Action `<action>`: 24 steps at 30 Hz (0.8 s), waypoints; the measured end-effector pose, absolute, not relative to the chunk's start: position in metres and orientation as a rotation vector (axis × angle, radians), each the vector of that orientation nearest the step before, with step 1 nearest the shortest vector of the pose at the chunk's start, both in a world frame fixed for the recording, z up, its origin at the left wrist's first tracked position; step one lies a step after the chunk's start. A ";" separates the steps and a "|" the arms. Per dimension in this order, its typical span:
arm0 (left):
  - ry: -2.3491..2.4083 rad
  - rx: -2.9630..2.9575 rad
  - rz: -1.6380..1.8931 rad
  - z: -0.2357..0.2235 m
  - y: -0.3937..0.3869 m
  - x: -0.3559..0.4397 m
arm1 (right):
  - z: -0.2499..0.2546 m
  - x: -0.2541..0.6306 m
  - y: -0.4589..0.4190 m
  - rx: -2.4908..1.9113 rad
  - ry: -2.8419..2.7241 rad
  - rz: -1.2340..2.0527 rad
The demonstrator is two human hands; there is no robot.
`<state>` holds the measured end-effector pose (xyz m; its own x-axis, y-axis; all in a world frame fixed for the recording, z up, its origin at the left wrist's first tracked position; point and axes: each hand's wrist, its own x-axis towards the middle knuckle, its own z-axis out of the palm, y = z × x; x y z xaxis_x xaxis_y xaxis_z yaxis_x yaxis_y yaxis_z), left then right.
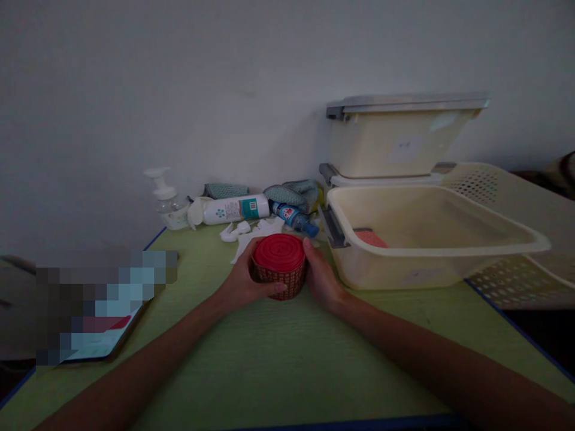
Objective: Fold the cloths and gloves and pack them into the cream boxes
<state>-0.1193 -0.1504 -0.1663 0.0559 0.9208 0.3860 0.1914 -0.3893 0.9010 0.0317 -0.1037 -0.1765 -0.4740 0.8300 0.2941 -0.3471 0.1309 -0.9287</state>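
A small round container with a red lid and a red patterned wall [279,263] stands on the green table [278,359] in front of me. My left hand [245,281] wraps its left side, thumb across the front. My right hand [321,278] cups its right side. Both hands grip it at once.
An open cream plastic bin [431,239] with something red inside sits right of the hands, lidded bins stacked behind it and a perforated basket [507,197] at far right. A pump bottle [166,200], lying white bottle [231,209], blue-capped bottle, cloths and white hooks line the wall. A tablet lies at left.
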 end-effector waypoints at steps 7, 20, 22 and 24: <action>1.131 1.636 1.351 -0.164 -0.154 -0.116 | -0.171 0.036 -0.108 -0.506 -1.495 1.494; 1.142 1.608 1.321 -0.166 -0.156 -0.112 | -0.164 0.041 -0.113 -0.598 -1.496 1.522; 1.162 1.621 1.317 -0.169 -0.155 -0.115 | -0.161 0.043 -0.115 -0.616 -1.490 1.519; 1.144 1.591 1.326 -0.174 -0.154 -0.118 | -0.159 0.044 -0.117 -0.637 -1.487 1.519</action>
<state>-0.1179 -0.1535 -0.1743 0.0611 0.9497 0.3072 0.1646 -0.3131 0.9353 0.0441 -0.1165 -0.1586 -0.4716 0.8541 0.2194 -0.2373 0.1167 -0.9644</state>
